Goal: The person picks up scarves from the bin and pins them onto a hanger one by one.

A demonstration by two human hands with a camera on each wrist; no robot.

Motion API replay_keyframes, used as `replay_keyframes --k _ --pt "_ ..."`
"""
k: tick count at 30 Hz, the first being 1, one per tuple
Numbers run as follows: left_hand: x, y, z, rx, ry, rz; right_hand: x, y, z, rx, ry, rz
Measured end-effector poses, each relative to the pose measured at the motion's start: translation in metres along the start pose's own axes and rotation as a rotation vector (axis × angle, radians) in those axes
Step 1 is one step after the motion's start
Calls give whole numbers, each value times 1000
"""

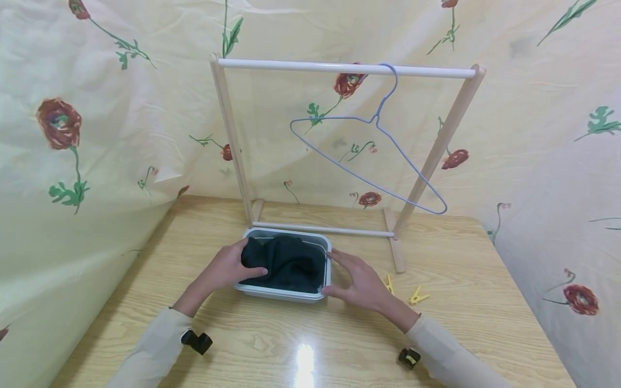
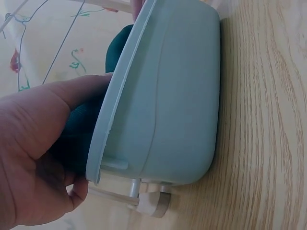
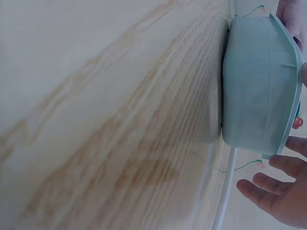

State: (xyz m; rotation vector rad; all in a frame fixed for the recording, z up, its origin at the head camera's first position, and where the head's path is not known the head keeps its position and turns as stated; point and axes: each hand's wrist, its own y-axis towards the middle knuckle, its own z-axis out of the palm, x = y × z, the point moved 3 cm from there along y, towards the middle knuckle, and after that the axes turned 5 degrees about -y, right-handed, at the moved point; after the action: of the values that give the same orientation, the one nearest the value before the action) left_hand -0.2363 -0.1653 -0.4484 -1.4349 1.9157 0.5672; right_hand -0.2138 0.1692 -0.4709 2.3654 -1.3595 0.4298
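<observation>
A dark green cloth (image 1: pixel 286 261) lies bunched in a pale blue-green plastic basin (image 1: pixel 286 294) on the table. At the basin's left end my left hand (image 1: pixel 228 268) holds the cloth, its thumb lying over the folds; in the left wrist view the hand (image 2: pixel 38 139) shows curled fingers beside the rim, and the fingertips in the cloth are partly hidden. My right hand (image 1: pixel 361 280) is at the right end, thumb and fingers spread against the rim. In the right wrist view its fingers (image 3: pixel 268 184) are fairly straight.
Behind the basin stands a wooden rack with a white top rail (image 1: pixel 310 66). A blue wire hanger (image 1: pixel 359 175) hangs tilted from it. Two yellow clothespins (image 1: pixel 418 296) lie right of my right hand, one partly hidden. Flowered cloth (image 1: pixel 121 108) walls the back and sides.
</observation>
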Motion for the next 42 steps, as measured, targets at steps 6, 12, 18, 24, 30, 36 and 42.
replay_keyframes --k 6,12,18,24,30,36,42 --pt "-1 0 0 -2 37 39 -1 0 1 4 21 5" --pt "-3 1 -1 0 71 61 -2 0 1 4 26 5" --pt "-4 1 -3 1 69 50 0 0 -1 0 31 7" --pt "-3 1 -5 16 -72 35 1 1 -2 2 41 3" --pt "-5 3 -5 23 -212 71 -1 1 -1 8 43 8" --pt "-8 4 -5 22 -246 104 -2 0 -1 7 45 10" --pt "-12 4 -6 0 -308 104 0 0 -1 14 54 11"
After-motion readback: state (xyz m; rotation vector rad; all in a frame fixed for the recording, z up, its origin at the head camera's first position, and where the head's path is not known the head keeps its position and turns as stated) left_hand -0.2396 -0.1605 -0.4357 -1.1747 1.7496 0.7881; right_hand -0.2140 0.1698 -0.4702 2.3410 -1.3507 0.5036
